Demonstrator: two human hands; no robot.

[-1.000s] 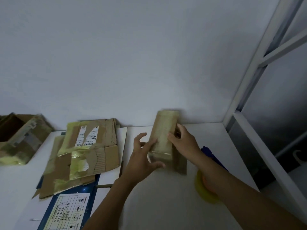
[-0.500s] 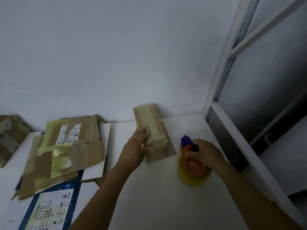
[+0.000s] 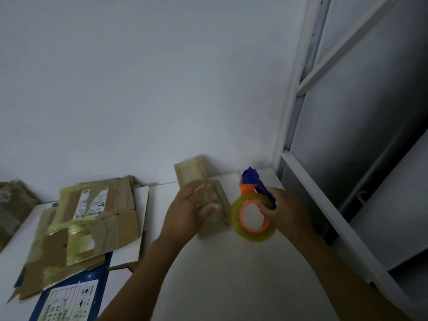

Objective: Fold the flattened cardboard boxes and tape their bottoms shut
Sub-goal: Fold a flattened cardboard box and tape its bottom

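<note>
White smooth table (image 3: 231,279) fills the lower view, near edge cut off. At 9 o'clock lies a stack of flattened cardboard boxes (image 3: 92,230): corrugated brown w/ glossy yellowish tape strips & a white label, left end out of frame. Approx 12 o'clock, by the wall, sits the small box (image 3: 190,170), oblong, taped, blurry. The left hand (image 3: 185,216) clamps its near end, fingers over the top. At its 3 o'clock is the tape dispenser (image 3: 251,235): yellowish roll, orange hub, blue handle. The right hand (image 3: 287,212) is curled round that handle, mostly hiding it.
</note>
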